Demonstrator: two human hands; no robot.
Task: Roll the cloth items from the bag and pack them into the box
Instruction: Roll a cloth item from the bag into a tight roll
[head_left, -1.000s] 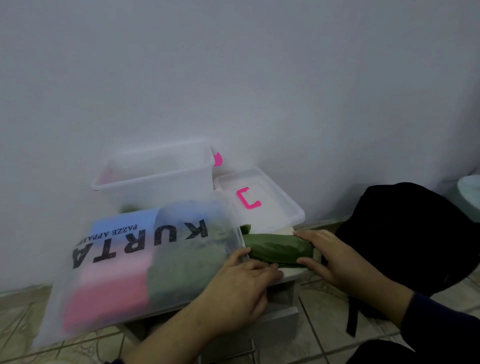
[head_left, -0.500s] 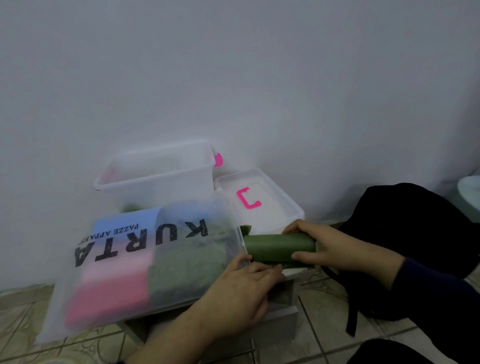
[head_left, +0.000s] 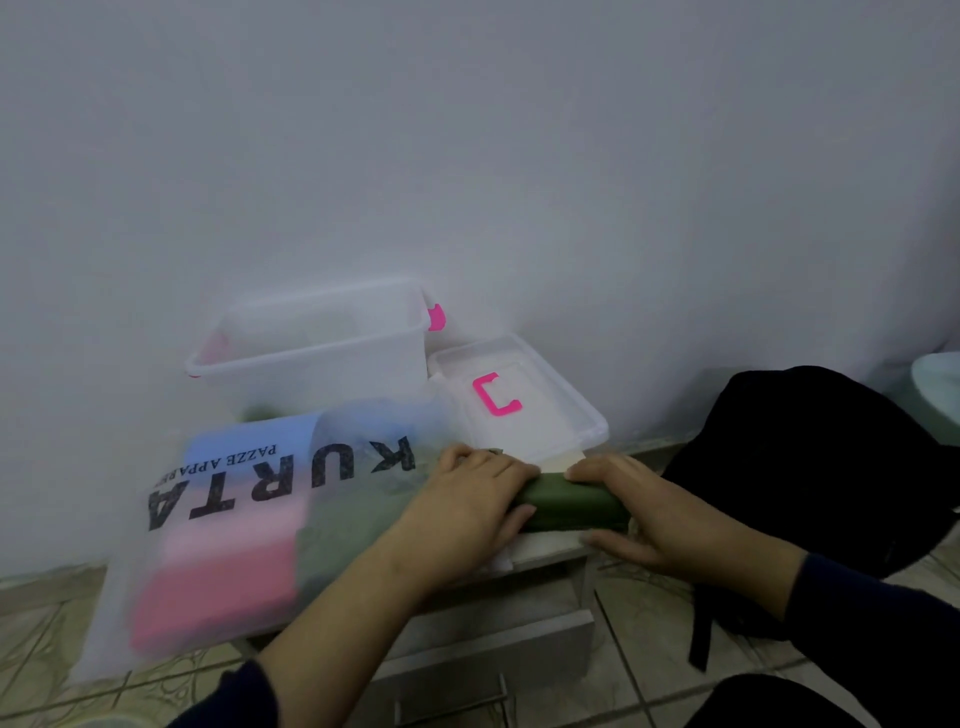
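Right now, left hand (head_left: 470, 499) curled over near end of green roll (head_left: 571, 506) at small table's (head_left: 550, 553) right front edge; right hand (head_left: 654, 512) grips its other end. Risk, likely: roll springs loose if either grip slackens. Frosted bag (head_left: 234, 525), left side, holds pink, blue, green cloth. Clear box (head_left: 317, 353) behind: contents unclear. Lid (head_left: 519, 395) beside box.

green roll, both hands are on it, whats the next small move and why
Probably lift the green roll and carry it back to the clear box. It already looks tightly rolled, the left hand and right hand grip its two ends, and the box stands open behind.
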